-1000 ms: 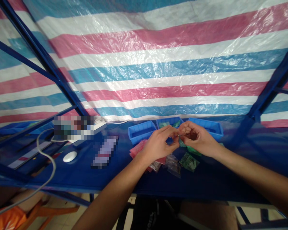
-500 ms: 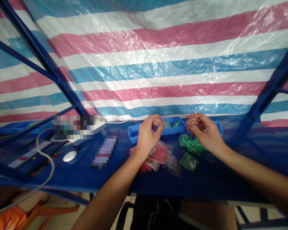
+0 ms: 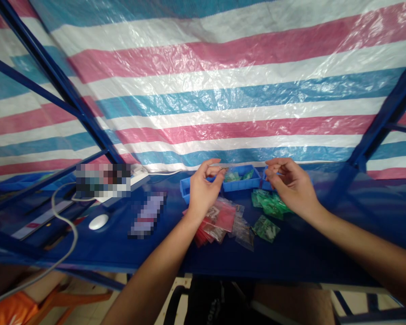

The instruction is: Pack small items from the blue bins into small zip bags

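Observation:
My left hand (image 3: 205, 187) is raised over the left blue bin, thumb and index finger pinched on something small and thin that I cannot make out. My right hand (image 3: 289, 183) hovers above the green bags (image 3: 269, 203), its fingers curled together; whatever they hold, if anything, is too small to tell. Between the hands a blue bin (image 3: 242, 184) has small green and clear bags in it. Below my left hand lie red bags (image 3: 223, 216) and clear bags (image 3: 243, 232). One greenish bag (image 3: 266, 228) lies apart on the blue table.
On the left are a white mouse (image 3: 98, 221), a blurred-out flat object (image 3: 148, 214), a power strip (image 3: 138, 178) and a looping grey cable (image 3: 73, 230). Blue frame posts flank a striped sheet (image 3: 223, 90). At the lower left, part of a person in orange shows.
My left hand has shifted slightly left and turned, its fingers now more extended over the pinch. My right hand has moved slightly right.

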`<action>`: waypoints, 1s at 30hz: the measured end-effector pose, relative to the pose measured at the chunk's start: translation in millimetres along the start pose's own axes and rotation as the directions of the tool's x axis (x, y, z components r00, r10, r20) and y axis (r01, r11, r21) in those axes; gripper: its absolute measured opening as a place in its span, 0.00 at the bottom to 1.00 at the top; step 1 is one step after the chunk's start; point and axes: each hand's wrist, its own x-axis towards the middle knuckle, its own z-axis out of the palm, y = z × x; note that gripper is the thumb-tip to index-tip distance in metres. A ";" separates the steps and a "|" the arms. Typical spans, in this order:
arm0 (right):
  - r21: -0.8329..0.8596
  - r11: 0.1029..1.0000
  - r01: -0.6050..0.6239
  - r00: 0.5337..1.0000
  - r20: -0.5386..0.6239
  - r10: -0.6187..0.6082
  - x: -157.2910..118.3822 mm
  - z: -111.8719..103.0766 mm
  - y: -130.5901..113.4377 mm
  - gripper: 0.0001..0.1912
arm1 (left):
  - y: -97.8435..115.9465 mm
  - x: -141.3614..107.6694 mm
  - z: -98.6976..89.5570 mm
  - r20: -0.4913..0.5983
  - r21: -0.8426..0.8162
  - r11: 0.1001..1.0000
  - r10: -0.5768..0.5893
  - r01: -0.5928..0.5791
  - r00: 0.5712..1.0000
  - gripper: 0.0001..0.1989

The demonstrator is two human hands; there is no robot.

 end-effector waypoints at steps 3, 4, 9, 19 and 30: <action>-0.007 1.000 0.002 1.000 -0.007 -0.002 0.6 -0.6 -0.1 0.16 | -4.3 2.4 1.1 0.017 -0.122 0.991 -0.051 0.053 0.999 0.19; -0.006 1.000 0.000 1.000 -0.013 0.000 1.0 -1.2 -0.1 0.16 | -5.1 3.0 1.1 0.015 -0.137 0.988 -0.064 0.066 0.998 0.20; 0.012 1.000 -0.002 0.999 -0.047 0.003 3.3 -4.8 -1.4 0.14 | -1.9 4.0 -0.7 -0.008 -0.147 0.986 -0.079 0.077 0.997 0.21; 0.173 0.984 -0.049 0.996 -0.062 0.060 10.0 -5.3 -8.0 0.12 | -11.6 5.4 -2.4 -0.061 -0.044 0.998 -0.055 0.052 0.997 0.19; 0.024 0.999 0.048 0.986 -0.161 -0.043 14.4 -14.0 -4.1 0.13 | -7.7 5.1 -8.2 -0.024 0.177 0.984 0.015 -0.011 1.000 0.15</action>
